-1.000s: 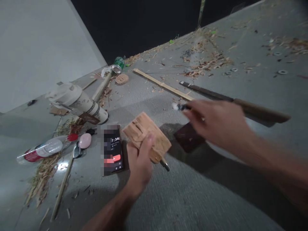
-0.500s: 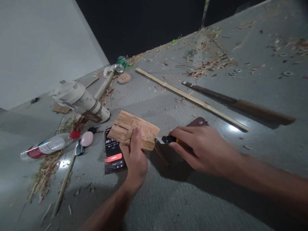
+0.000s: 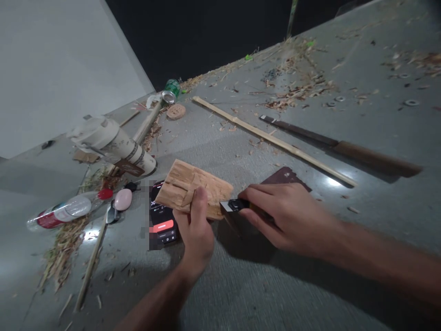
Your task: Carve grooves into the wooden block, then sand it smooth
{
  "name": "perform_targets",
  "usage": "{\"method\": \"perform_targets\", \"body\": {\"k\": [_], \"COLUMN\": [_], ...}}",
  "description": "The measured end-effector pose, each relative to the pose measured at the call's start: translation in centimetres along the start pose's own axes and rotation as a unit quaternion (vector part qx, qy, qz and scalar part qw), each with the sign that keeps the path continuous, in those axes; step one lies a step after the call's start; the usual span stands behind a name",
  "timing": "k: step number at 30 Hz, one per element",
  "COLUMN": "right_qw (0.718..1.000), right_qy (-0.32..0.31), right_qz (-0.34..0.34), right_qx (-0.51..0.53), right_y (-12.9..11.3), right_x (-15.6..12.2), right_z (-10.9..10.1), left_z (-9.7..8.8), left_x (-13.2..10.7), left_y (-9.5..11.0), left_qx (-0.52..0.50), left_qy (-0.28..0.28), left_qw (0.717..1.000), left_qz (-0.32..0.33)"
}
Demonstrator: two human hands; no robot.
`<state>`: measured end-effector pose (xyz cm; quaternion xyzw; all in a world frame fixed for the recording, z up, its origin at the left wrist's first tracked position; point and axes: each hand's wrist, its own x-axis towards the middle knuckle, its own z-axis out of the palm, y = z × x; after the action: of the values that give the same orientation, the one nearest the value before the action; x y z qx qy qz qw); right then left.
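Note:
My left hand (image 3: 196,230) grips a flat, rough block of wood (image 3: 179,179), its thumb lying on the carved upper face. My right hand (image 3: 279,214) is closed around a utility knife (image 3: 237,204) with a black front and a bit of yellow showing; most of the handle is hidden in the fingers. The short blade lies at the right end of the wood, against or just in front of its edge. Below the left end of the wood, partly covered by it, lies a phone (image 3: 165,234) with a lit screen.
A dark flat piece (image 3: 284,175) lies behind my right hand. Further off are a bamboo strip (image 3: 262,133) and a long wooden-handled blade (image 3: 361,154). To the left are a white tumbler (image 3: 117,142), a plastic bottle (image 3: 65,211) and a pink oval object (image 3: 123,199). A green can (image 3: 171,91) and shavings lie beyond.
The wood block and my left hand have shifted slightly right. The knife blade has moved a little left and now overlaps the wood's right end more.

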<state>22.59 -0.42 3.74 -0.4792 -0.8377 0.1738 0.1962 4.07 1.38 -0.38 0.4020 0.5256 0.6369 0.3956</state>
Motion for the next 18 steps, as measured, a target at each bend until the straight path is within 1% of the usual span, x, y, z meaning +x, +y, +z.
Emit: {"method": "perform_targets", "body": {"k": [6,10,11,12,13,14,15,16,17,18], "right_qw": [1.0,0.998,0.996,0.992,0.983,0.967,0.95,0.933,0.935,0.948], "right_qy": [0.011,0.032,0.048,0.067,0.099,0.141,0.163,0.215,0.226,0.223], "right_qz": [-0.008,-0.005,0.009,0.037,0.077,0.129,0.186,0.217,0.213,0.177], "right_qx": [-0.009,-0.048,-0.071,-0.1,-0.132,-0.17,-0.19,-0.19,-0.17,-0.142], "right_y": [-0.2,-0.1,0.2,0.7,1.2,1.8,2.3,2.6,2.7,2.7], "right_x": [0.0,0.0,0.1,0.2,0.3,0.5,0.6,0.7,0.8,0.8], "right_z": [0.2,0.0,-0.4,-0.9,-1.4,-2.0,-2.6,-3.0,-3.2,-3.3], "left_z": [0.0,0.2,0.3,0.4,0.4,0.3,0.3,0.2,0.2,0.1], "left_x": [-0.1,-0.3,-0.5,-0.7,-0.9,-1.2,-1.3,-1.4,-1.4,-1.3], "left_y": [0.0,1.1,1.4,1.8,2.1,2.3,2.3,2.2,1.9,1.5], "left_qx": [-0.001,-0.005,-0.008,-0.012,-0.014,-0.016,-0.016,-0.012,-0.004,0.006], "left_qy": [0.001,0.015,0.018,0.021,0.022,0.02,0.02,0.014,0.009,0.005], "left_qw": [1.0,1.0,0.999,0.999,0.999,0.999,1.0,1.0,1.0,1.0], "left_qz": [0.0,-0.023,-0.027,-0.027,-0.025,-0.022,-0.018,-0.016,-0.017,-0.019]}}
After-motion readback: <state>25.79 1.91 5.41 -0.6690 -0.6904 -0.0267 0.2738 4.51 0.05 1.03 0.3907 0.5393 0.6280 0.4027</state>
